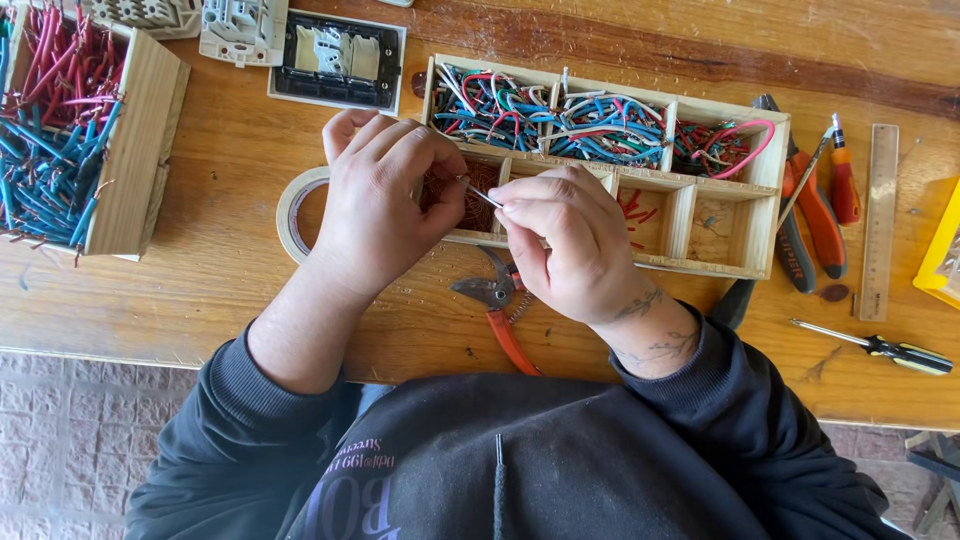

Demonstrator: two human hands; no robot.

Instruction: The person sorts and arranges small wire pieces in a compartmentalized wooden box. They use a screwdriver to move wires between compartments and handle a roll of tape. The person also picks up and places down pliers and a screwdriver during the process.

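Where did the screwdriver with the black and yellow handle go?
In the head view, the screwdriver lies on the wooden table, far to the person's right, just below the ruler and beyond the right hand.

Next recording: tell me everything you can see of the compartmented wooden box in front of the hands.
The shallow, light wooden divided box lies flat on the brown wooden table, slightly skewed. Its far row holds three compartments of cut wires, blue, red and white, with a pink loop at the right end. The near row holds reddish copper strands at left, a few red bits, and a nearly bare right cell. The left hand and right hand hover over its near-left part, hiding it; contact unclear.
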